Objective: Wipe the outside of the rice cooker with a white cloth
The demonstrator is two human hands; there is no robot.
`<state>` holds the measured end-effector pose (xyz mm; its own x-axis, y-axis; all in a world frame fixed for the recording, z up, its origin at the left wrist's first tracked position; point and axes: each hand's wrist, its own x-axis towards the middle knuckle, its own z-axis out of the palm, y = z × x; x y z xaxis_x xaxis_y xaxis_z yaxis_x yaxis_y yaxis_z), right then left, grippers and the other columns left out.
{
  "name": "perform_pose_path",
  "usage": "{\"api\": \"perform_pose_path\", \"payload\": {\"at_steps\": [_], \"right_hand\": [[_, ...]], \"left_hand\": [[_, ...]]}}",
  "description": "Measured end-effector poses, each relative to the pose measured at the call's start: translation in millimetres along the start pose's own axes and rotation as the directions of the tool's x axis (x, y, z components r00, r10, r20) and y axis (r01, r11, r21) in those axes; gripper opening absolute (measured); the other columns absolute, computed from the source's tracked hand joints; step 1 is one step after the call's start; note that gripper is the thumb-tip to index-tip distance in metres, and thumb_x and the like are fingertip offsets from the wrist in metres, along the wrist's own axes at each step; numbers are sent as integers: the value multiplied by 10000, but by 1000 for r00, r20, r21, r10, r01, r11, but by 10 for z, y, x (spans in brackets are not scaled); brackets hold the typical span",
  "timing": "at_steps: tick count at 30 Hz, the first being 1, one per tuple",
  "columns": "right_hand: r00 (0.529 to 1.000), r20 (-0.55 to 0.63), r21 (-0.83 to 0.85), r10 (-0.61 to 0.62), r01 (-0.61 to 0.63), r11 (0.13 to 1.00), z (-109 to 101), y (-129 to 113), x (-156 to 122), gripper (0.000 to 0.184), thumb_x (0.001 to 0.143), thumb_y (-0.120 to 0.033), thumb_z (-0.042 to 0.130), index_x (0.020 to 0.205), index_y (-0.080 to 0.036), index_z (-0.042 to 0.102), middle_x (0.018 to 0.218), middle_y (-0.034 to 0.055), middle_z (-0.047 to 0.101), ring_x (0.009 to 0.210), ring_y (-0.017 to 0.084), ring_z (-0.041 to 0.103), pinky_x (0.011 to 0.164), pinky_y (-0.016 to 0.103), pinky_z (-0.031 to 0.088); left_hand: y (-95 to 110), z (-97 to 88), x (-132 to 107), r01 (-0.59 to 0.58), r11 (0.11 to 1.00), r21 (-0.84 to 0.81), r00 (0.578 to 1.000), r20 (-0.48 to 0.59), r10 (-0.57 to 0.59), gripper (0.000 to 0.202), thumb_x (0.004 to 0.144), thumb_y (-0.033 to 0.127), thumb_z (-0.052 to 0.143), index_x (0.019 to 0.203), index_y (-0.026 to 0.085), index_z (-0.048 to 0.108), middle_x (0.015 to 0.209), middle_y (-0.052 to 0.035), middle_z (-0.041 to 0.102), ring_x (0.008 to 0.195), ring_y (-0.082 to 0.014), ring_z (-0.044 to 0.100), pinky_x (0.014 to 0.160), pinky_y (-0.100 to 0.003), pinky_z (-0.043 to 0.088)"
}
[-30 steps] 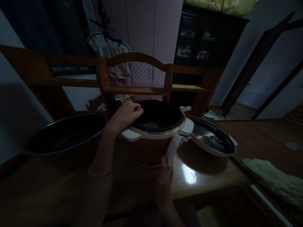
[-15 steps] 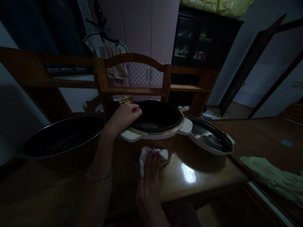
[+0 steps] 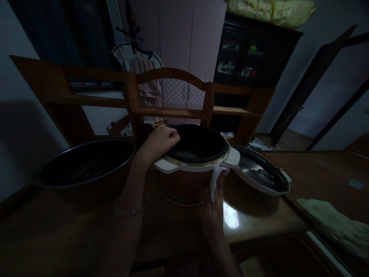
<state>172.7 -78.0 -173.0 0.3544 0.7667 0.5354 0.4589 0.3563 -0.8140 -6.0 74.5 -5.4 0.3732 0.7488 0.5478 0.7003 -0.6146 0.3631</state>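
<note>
A brown pressure cooker body (image 3: 184, 188) with a white rim and side handles stands on the wooden desk, its dark inside facing up. My left hand (image 3: 165, 141) is closed over the left part of the rim, the fingers curled at the edge. In my right hand (image 3: 215, 204) is a white cloth (image 3: 216, 179), pressed against the right side of the cooker just under the right handle. To the right lies the cooker lid (image 3: 261, 171), its metal inside up. A dark inner pot (image 3: 86, 165) stands at the left.
Behind the cooker rises a wooden shelf frame (image 3: 170, 111) along the back of the desk (image 3: 250, 219). A pale green cloth (image 3: 331, 219) lies at the right. Farther back are a pink wardrobe (image 3: 175, 46) and a black cabinet (image 3: 259, 57).
My right hand has moved the white cloth from the lower front of the cooker up and right to below the right handle. My left hand stays on the rim. The view has shifted slightly.
</note>
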Motion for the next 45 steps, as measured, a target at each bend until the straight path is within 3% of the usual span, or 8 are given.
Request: {"api": "perform_pose_path", "payload": {"at_steps": [5,14,22,26,32,35,40,45], "right_hand": [[946,198,-264,-258,304,915,-6,196,-97,709,1058,-260,412,1654,-372,45,1761,33,-26,1604,354,-103,1224,735,173],[684,657,-305,-316,625,718,-154,75,-141,796,888,-154,565,1621,-337,314,1338,24,708,1437,318,476,1286,605,179],[402,858,-129,-319,771,624,-569,357,128,678,934,-129,526,1585,-267,400,1606,8,489,1504,202,407,1303,437,216],[353,885,-117,-303,799,590,-797,462,215,682,907,-124,545,1563,-270,434,1590,-21,511,1513,195,395,1329,429,152],[416,853,-182,-317,804,566,-1078,803,188,697,857,-39,501,1537,-187,480,1542,45,567,1544,228,348,1295,431,304],[538,797,-264,-274,719,643,-1217,945,152,707,899,-63,490,1584,-215,411,1621,64,464,1552,264,332,1276,497,333],[870,493,-181,1,101,978,-1218,837,71,524,1062,-328,398,1587,-322,398,1698,11,299,1593,249,197,1289,557,204],[928,165,221,334,-365,904,-705,611,-62,593,996,-562,480,1457,-209,601,1476,98,620,1505,313,419,1255,558,290]], "left_hand": [[-1,1,0,18,1000,7,1000,6,-18,355,877,277,533,554,210,400,550,19,438,550,-141,443,589,-342,227],[12,-14,-6,4,1000,31,1000,-3,-4,357,878,262,539,552,213,402,541,21,440,552,-143,444,597,-341,242],[3,2,-21,37,999,7,999,-6,-37,326,883,283,526,578,202,444,558,21,467,562,-135,468,590,-329,243],[5,4,-21,32,999,3,999,-10,-32,328,886,277,515,578,199,436,558,24,454,565,-130,463,593,-329,237],[-27,10,-15,29,1000,4,1000,-9,-29,329,886,276,522,580,198,430,561,29,444,565,-126,453,596,-332,235],[-30,15,-10,25,1000,3,1000,-7,-25,322,887,278,523,587,198,440,568,28,455,572,-128,459,600,-330,241],[5,4,-9,24,1000,6,1000,1,-24,332,892,273,525,579,199,445,556,26,467,571,-133,468,599,-327,247],[40,-13,-22,51,999,11,999,8,-51,333,886,269,536,571,203,452,551,29,456,557,-133,449,594,-323,256]]}}
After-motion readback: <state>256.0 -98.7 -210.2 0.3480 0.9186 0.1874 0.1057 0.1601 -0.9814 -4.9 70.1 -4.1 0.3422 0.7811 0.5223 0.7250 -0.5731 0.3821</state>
